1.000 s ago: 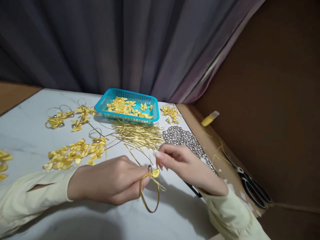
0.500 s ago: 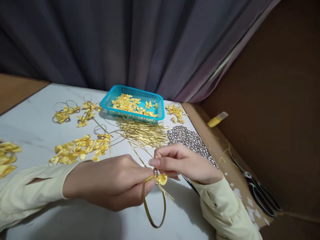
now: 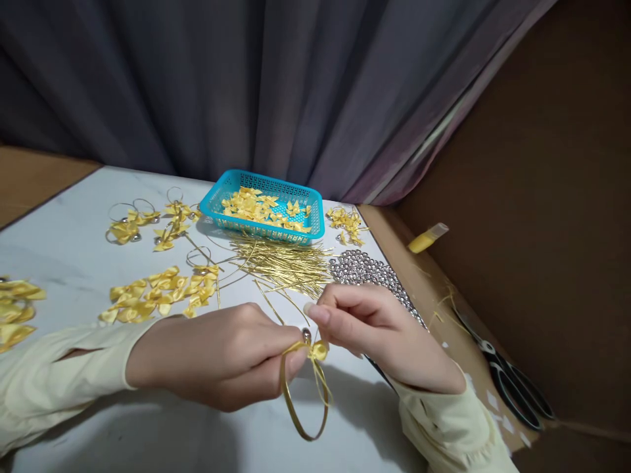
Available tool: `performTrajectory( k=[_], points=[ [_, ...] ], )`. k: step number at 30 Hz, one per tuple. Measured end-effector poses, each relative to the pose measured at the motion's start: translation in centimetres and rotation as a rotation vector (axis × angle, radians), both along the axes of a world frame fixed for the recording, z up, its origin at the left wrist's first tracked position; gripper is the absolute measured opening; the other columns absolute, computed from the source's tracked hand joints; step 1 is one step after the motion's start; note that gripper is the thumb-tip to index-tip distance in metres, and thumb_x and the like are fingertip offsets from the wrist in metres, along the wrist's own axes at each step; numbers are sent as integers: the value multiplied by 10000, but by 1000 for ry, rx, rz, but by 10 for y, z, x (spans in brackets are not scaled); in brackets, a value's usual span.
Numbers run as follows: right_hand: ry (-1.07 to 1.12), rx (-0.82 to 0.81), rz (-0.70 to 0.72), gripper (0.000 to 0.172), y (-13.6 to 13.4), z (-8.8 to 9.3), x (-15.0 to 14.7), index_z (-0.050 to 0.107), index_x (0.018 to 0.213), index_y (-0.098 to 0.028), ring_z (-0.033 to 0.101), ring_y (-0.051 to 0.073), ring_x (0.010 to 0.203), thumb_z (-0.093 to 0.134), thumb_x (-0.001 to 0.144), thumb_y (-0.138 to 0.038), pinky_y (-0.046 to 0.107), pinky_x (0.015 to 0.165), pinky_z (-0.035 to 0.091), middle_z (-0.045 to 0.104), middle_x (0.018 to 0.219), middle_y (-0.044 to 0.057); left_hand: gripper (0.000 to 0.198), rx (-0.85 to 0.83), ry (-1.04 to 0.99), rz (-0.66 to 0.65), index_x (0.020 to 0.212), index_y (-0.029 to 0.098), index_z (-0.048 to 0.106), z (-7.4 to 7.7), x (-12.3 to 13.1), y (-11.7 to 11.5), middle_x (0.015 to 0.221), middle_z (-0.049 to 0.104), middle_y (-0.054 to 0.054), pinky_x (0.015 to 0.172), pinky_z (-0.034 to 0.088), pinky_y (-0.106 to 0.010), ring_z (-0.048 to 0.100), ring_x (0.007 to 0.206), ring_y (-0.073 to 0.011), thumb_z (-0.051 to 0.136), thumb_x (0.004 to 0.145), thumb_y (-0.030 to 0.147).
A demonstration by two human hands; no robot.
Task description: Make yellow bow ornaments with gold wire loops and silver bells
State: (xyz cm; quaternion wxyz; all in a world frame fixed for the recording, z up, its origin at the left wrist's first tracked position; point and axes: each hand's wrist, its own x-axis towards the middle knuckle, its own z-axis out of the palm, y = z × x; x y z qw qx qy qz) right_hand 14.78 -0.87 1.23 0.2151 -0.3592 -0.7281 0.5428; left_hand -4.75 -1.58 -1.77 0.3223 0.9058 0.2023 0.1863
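Note:
My left hand [image 3: 236, 358] pinches a loop of gold cord [image 3: 304, 435] between thumb and forefinger, and the loop hangs below the fingertips. At the pinch sits a yellow ribbon bow [image 3: 319, 350] with thin loose tails dangling. A silver bell-like bead [image 3: 306, 336] shows just above it. Right beside the bow is my right hand [image 3: 367, 328], its fingers curled in and thumb against forefinger. Whatever lies between those fingertips is too small to make out.
Behind the hands lie gold cords [image 3: 280, 263], a blue basket [image 3: 315, 226] of bows and a heap of silver beads [image 3: 362, 269]. Yellow bows [image 3: 160, 289] and looped pieces [image 3: 125, 226] lie on the left. Scissors [image 3: 513, 387] and a yellow-filled tube [image 3: 426, 238] are at right.
My right hand has drawn back slightly to the right, away from the bead. My left hand keeps its pinch, and the loop has swung a little.

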Motion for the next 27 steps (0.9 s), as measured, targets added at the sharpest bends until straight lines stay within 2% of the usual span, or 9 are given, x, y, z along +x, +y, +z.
performTrajectory(
  k=[11, 15, 21, 27],
  points=[
    [-127, 270, -53, 342, -10, 4, 1, 516, 619, -151, 406, 58, 514, 451, 917, -304, 197, 490, 318, 476, 558, -32, 247, -18, 21, 25, 641, 195, 331, -1, -2, -1, 513, 322, 63, 454, 267, -220, 328, 432, -91, 309, 886, 186],
    [-149, 298, -40, 335, -12, 5, 0, 536, 637, -153, 459, 74, 544, 442, 920, -308, 208, 511, 338, 526, 589, -13, 246, 5, 25, 22, 645, 197, 343, 0, -2, -1, 508, 334, 58, 454, 275, -224, 335, 433, -98, 301, 887, 195],
    [-155, 305, -34, 346, -14, 5, -2, 543, 643, -148, 461, 73, 544, 427, 927, -307, 211, 513, 335, 526, 593, -9, 244, 32, 28, 36, 643, 198, 333, 0, -2, 0, 510, 333, 55, 457, 278, -228, 333, 437, -100, 301, 884, 188],
    [-167, 249, -35, 369, -13, 4, -3, 526, 625, -148, 383, 62, 516, 425, 925, -338, 198, 485, 305, 436, 554, -34, 231, 25, 24, 36, 658, 198, 344, -1, -1, -1, 521, 320, 57, 461, 277, -226, 332, 441, -98, 298, 885, 183]
  ],
)
